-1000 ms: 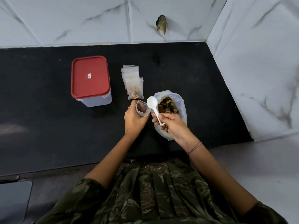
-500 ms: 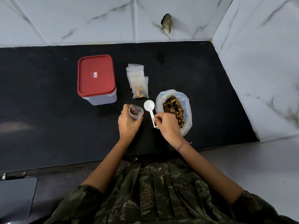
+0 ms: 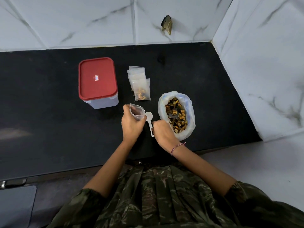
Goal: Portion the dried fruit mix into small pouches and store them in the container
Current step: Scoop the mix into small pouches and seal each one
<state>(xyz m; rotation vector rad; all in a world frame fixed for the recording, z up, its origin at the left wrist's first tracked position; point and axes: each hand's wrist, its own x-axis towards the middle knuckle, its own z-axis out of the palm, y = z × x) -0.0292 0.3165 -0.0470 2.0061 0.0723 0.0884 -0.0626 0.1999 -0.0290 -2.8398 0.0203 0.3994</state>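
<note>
Left grip (image 3: 131,125): fingers curled round a small clear pouch (image 3: 136,111), pinching it low so the mouth stays bowed open and faces up and right, toward the spoon, ready to load. I can't make out any fruit in it. Right grip (image 3: 162,134): fingers closed on the handle of a white spoon (image 3: 150,120), held partway along with the handle's tail sticking out toward the person. The bowl looks empty and sits just beside the pouch mouth. Can't tell if the spoon is resting on the counter (image 3: 49,129) or just off it. The open bag (image 3: 189,102) of dried fruit (image 3: 176,116) is immediately right of the spoon hand with its rim rolled down, so scooping is a short reach. One filled pouch (image 3: 142,93) lies beyond the hands on a stack of empty pouches (image 3: 136,72), staged, not stored. The container (image 3: 97,79) is further left with its red lid on, so nothing can go in until that comes off. My read: early on, one portion done and the second at the scoop step.
</note>
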